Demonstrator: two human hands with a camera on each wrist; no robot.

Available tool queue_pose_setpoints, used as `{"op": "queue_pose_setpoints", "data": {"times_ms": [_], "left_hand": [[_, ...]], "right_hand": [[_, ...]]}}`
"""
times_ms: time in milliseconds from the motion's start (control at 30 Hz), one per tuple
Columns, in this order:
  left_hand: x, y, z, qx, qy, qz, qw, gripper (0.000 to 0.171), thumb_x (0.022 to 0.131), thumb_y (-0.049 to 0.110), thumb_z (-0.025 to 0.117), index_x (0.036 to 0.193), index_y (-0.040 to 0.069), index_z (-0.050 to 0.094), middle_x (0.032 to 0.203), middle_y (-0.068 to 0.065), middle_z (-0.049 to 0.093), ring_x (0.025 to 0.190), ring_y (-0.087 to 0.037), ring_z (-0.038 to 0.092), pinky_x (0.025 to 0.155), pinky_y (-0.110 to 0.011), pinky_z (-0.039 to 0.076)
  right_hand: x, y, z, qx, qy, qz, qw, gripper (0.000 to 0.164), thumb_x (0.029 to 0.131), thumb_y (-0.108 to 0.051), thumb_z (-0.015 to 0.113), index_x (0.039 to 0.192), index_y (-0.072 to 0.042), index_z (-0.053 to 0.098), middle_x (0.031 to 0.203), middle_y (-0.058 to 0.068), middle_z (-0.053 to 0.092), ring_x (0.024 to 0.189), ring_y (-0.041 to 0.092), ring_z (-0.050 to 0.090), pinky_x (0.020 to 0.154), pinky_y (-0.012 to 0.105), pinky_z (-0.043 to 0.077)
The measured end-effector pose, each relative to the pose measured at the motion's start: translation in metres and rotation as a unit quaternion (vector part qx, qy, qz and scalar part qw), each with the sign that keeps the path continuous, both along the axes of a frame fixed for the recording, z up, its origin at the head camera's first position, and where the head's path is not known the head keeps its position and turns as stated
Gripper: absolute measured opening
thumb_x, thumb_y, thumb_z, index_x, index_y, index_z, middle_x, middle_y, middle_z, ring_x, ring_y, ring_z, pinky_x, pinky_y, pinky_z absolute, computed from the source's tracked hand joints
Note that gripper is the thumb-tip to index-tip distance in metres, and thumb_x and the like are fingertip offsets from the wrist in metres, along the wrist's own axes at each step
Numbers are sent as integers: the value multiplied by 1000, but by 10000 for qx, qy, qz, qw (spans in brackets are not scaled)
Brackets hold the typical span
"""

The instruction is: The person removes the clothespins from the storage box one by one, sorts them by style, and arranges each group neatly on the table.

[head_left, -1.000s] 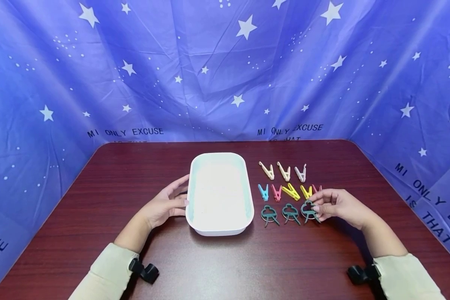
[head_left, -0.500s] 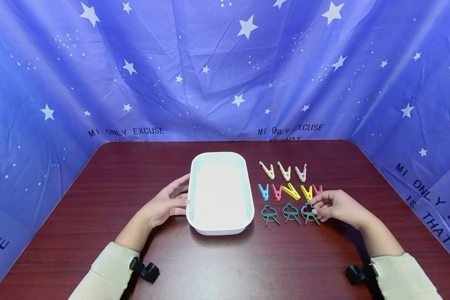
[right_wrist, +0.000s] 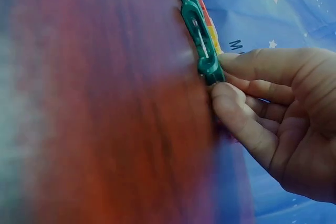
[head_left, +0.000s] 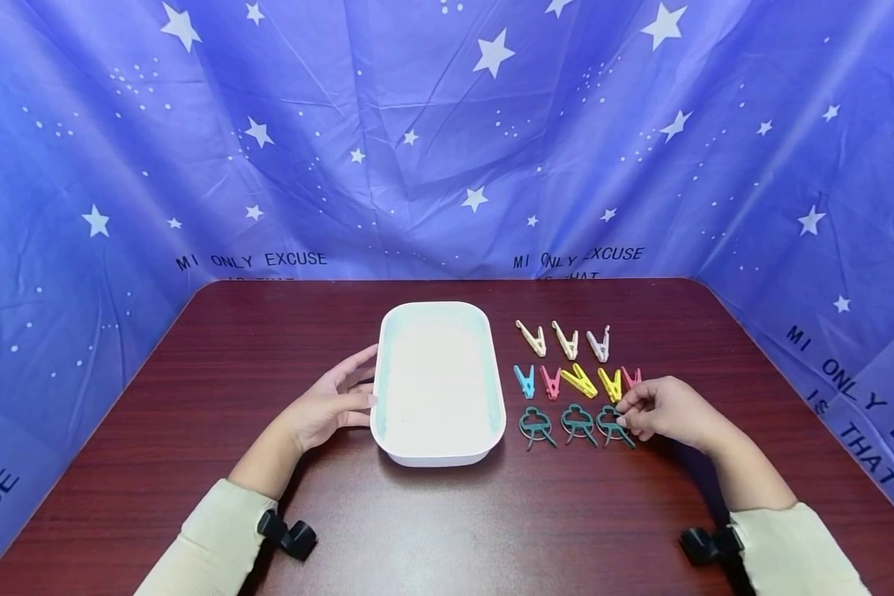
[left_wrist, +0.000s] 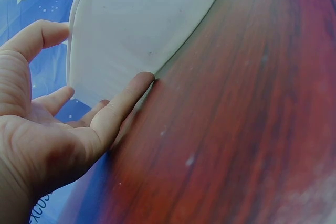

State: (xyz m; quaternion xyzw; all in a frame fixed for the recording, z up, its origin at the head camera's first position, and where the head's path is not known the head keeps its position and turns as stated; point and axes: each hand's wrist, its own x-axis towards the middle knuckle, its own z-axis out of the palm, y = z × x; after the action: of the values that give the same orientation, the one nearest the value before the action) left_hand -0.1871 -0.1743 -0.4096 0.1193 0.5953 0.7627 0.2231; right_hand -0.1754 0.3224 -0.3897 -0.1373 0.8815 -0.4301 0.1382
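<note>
My left hand (head_left: 331, 406) touches the left side of a white tray (head_left: 439, 460) with spread fingers. In the left wrist view its fingertips lie at the rim and along the outer wall of the tray (left_wrist: 136, 24). My right hand (head_left: 674, 411) pinches the right edge of a green plant clip (head_left: 609, 425), the rightmost of a row of three. The right wrist view shows this clip (right_wrist: 211, 72) low over the table, between thumb and forefinger. The middle green clip (head_left: 578, 423) and the left green clip (head_left: 535, 425) lie beside it.
Behind the green clips runs a row of coloured clothespins, among them blue (head_left: 524, 382), pink (head_left: 550, 383) and yellow (head_left: 579, 381) ones. Farther back lie three pale clothespins (head_left: 565, 340). A starry blue cloth (head_left: 417, 207) hangs around the dark red table (head_left: 290, 323).
My right hand has shifted slightly left, and the rightmost green clip has moved a little left with it, closer to the middle one. The left hand and tray stay put.
</note>
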Motion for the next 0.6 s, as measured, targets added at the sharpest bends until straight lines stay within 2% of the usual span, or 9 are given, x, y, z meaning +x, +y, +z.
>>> {"op": "queue_pose_setpoints", "data": {"times_ms": [133,400,600], "left_hand": [[0,0,0,-2,-22,9,10000,87,85,-6,60,157,16,17,154,-24,22,117,-28,55,82,-47,56],[-1,0,-2,16,-8,-23,10000,86,86,-5,61,157,16,18,154,-24,22,118,-28,54,83,-46,56],[-1,-1,-1,25,26,-8,10000,84,86,-7,61,156,13,19,153,-24,25,117,-26,56,82,-44,57]], "right_hand": [[-5,-7,11,203,148,-71,9997,16,86,-4,70,95,9,67,79,12,68,62,21,65,57,32,58],[-20,-18,29,165,358,-205,9990,23,90,-9,68,102,11,67,78,13,68,65,23,67,60,33,58],[-25,-27,36,158,548,-188,9982,25,90,-14,69,103,7,69,73,15,66,62,24,60,51,36,52]]}}
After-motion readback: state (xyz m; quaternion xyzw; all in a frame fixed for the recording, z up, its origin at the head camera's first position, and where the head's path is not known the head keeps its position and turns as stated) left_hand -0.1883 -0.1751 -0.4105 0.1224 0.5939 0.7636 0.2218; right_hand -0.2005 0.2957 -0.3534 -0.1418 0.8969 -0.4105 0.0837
